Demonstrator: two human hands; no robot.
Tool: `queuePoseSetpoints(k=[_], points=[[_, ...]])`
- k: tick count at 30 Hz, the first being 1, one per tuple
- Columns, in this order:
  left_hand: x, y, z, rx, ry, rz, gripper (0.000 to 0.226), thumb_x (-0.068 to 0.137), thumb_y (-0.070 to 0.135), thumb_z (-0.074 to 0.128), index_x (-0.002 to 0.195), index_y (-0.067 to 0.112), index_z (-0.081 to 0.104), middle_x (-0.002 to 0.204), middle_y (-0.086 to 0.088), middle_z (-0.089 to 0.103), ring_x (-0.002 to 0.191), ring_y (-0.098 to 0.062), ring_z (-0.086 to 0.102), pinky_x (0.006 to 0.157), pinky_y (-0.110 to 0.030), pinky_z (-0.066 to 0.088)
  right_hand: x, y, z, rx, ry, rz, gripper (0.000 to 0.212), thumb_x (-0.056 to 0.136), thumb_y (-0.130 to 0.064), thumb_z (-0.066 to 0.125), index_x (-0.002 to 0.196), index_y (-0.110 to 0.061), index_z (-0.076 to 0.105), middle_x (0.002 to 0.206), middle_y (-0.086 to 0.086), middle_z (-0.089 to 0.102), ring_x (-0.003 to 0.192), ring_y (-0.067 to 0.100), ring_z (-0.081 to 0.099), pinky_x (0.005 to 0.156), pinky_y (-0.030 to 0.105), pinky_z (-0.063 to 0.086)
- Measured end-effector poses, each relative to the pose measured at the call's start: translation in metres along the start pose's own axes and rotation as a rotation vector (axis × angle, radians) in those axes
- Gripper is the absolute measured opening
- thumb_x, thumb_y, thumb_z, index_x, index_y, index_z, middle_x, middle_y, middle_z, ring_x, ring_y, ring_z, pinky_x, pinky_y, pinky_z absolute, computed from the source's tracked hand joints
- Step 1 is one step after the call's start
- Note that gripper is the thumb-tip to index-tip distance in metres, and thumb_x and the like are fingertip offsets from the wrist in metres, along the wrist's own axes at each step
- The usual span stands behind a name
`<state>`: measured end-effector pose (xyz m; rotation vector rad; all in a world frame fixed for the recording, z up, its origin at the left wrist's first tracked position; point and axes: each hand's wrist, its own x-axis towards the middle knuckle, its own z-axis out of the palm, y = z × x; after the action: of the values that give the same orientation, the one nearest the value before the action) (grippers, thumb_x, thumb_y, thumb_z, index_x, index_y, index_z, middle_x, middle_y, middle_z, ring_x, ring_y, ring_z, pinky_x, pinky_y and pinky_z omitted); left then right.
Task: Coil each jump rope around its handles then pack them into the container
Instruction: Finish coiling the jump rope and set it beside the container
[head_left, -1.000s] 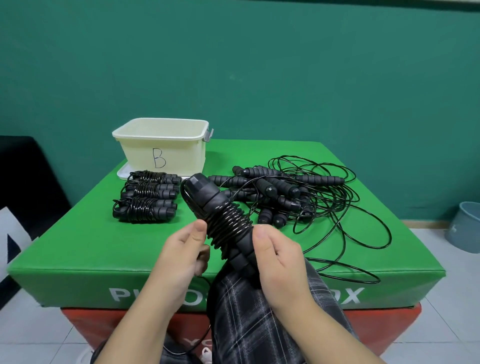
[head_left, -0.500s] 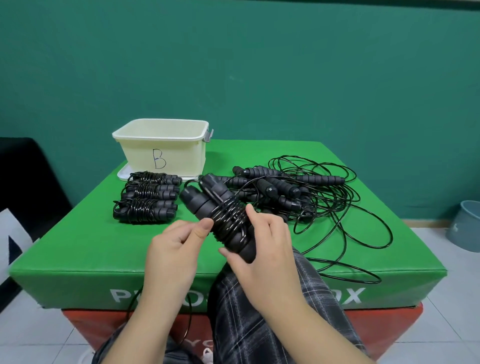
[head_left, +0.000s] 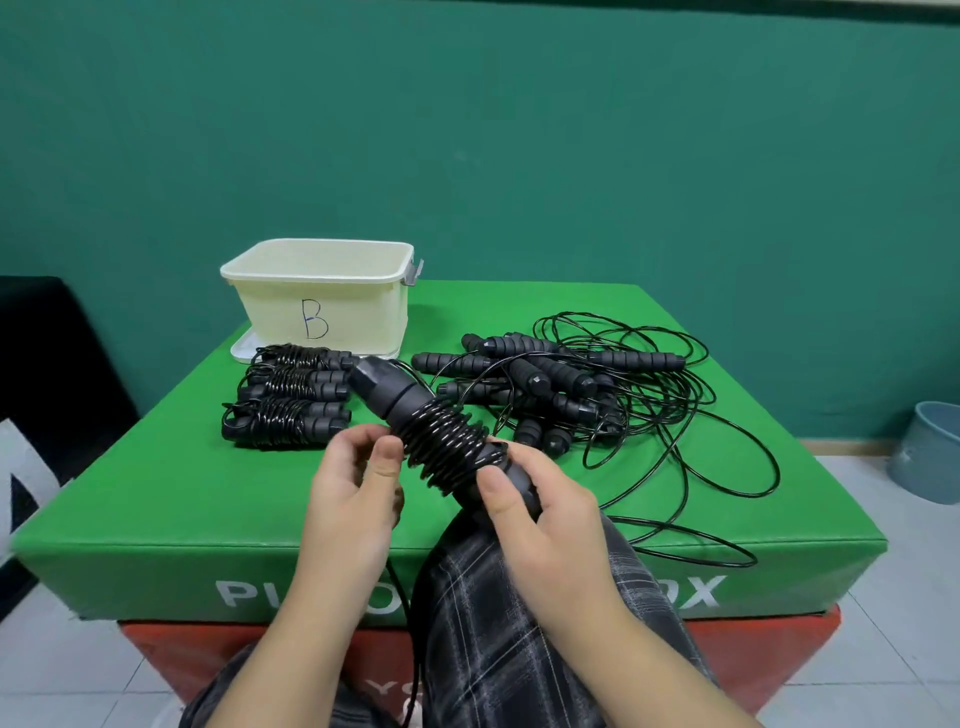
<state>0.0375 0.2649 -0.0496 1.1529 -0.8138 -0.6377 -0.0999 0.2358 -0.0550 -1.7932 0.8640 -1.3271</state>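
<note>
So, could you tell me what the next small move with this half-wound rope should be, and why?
Probably another turn of cord: the right hand grips the handles, the coil covers only their middle, and the left hand pinches loose cord that hangs below the green box.

**Bundle turned, grip shifted**

Half-coiled jump rope (head_left: 439, 441) tilted differently than half a second ago: then both handle tips visible side by side pointing up-left, now only one broad handle end showing at the top. Coils spread wider along the handles than one second ago. Right hand (head_left: 540, 514) slid back down to the lower handle ends, thumb laid across them, after sitting higher with fingers over the coils. Left hand (head_left: 358, 483) drawn slightly lower beside the coils, thumb and forefinger curled close by the wraps, loose cord now dropping from under it toward the floor. Whether it pinches the cord cannot be told.
</note>
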Motion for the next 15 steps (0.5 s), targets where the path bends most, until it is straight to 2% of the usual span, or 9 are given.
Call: queuePoseSetpoints(k=[2, 4, 6, 7, 8, 10, 12, 14, 15], points=[[-0.001, 0.001, 0.001, 0.000, -0.041, -0.123, 0.086, 0.058, 0.078, 0.054, 0.111, 0.010, 0.053, 0.053, 0.003, 0.037, 0.042, -0.004, 0.033, 0.041, -0.015, 0.028, -0.001, -0.001, -0.002, 0.029, -0.004, -0.009, 0.032, 0.080, -0.057, 0.046, 0.098, -0.035, 0.062, 0.068, -0.014, 0.059, 0.062, 0.002, 0.051, 0.061, 0.022, 0.041], [-0.003, 0.004, -0.001, 0.031, -0.056, -0.146, 0.096, 0.048, 0.086, 0.050, 0.102, 0.008, 0.057, 0.050, 0.003, 0.035, 0.041, -0.006, 0.030, 0.043, -0.019, 0.025, -0.001, 0.000, -0.004, 0.034, -0.031, -0.012, 0.035, 0.080, -0.059, 0.043, 0.104, -0.039, 0.058, 0.061, -0.013, 0.056, 0.056, 0.003, 0.047, 0.055, 0.023, 0.035], [-0.004, 0.007, -0.002, 0.098, -0.040, -0.095, 0.083, 0.047, 0.093, 0.049, 0.080, 0.019, 0.063, 0.052, 0.000, 0.030, 0.042, -0.008, 0.026, 0.043, -0.022, 0.022, -0.001, -0.001, -0.003, -0.002, -0.075, -0.016, 0.037, 0.079, -0.060, 0.042, 0.109, -0.040, 0.052, 0.060, -0.015, 0.055, 0.054, 0.003, 0.047, 0.054, 0.017, 0.031], [-0.004, 0.009, -0.003, 0.140, -0.025, -0.063, 0.077, 0.050, 0.093, 0.047, 0.071, 0.021, 0.063, 0.053, 0.000, 0.029, 0.044, -0.009, 0.025, 0.044, -0.024, 0.022, 0.000, -0.001, -0.002, -0.022, -0.089, -0.021, 0.037, 0.079, -0.059, 0.043, 0.111, -0.042, 0.049, 0.065, -0.018, 0.058, 0.060, 0.001, 0.051, 0.057, 0.013, 0.033], [-0.004, 0.010, -0.004, 0.183, -0.003, -0.039, 0.075, 0.054, 0.090, 0.045, 0.066, 0.017, 0.061, 0.051, 0.002, 0.029, 0.044, -0.010, 0.025, 0.047, -0.027, 0.021, 0.000, -0.001, 0.000, -0.048, -0.089, -0.037, 0.036, 0.078, -0.057, 0.047, 0.112, -0.044, 0.045, 0.079, -0.022, 0.061, 0.074, -0.004, 0.056, 0.066, 0.009, 0.037], [-0.004, 0.010, -0.006, 0.257, 0.047, -0.019, 0.073, 0.069, 0.083, 0.044, 0.062, 0.010, 0.049, 0.042, 0.009, 0.029, 0.043, -0.010, 0.024, 0.048, -0.030, 0.018, 0.000, 0.002, 0.004, -0.170, -0.055, -0.147, 0.040, 0.080, -0.051, 0.053, 0.118, -0.045, 0.042, 0.116, -0.022, 0.051, 0.109, -0.011, 0.047, 0.088, 0.003, 0.033], [-0.006, 0.014, -0.005, 0.299, 0.090, -0.018, 0.057, 0.072, 0.070, 0.048, 0.058, 0.015, 0.042, 0.037, 0.009, 0.031, 0.044, -0.011, 0.025, 0.047, -0.032, 0.018, 0.000, 0.006, 0.008, -0.333, -0.032, -0.258, 0.042, 0.084, -0.051, 0.052, 0.124, -0.042, 0.040, 0.126, -0.014, 0.039, 0.112, -0.010, 0.041, 0.090, 0.007, 0.036], [-0.007, 0.017, -0.004, 0.318, 0.141, -0.015, 0.047, 0.072, 0.061, 0.053, 0.055, 0.019, 0.040, 0.037, 0.010, 0.033, 0.043, -0.011, 0.028, 0.048, -0.031, 0.022, 0.001, 0.008, 0.010, -0.459, -0.003, -0.305, 0.047, 0.085, -0.054, 0.049, 0.128, -0.038, 0.041, 0.129, -0.010, 0.035, 0.107, 0.001, 0.047, 0.084, 0.019, 0.045], [-0.006, 0.018, -0.004, 0.328, 0.162, -0.010, 0.044, 0.074, 0.056, 0.057, 0.055, 0.020, 0.042, 0.037, 0.010, 0.037, 0.041, -0.007, 0.032, 0.048, -0.028, 0.025, 0.001, 0.008, 0.011, -0.508, 0.008, -0.321, 0.052, 0.084, -0.056, 0.049, 0.131, -0.035, 0.041, 0.130, -0.008, 0.035, 0.108, 0.007, 0.047, 0.086, 0.024, 0.046]])
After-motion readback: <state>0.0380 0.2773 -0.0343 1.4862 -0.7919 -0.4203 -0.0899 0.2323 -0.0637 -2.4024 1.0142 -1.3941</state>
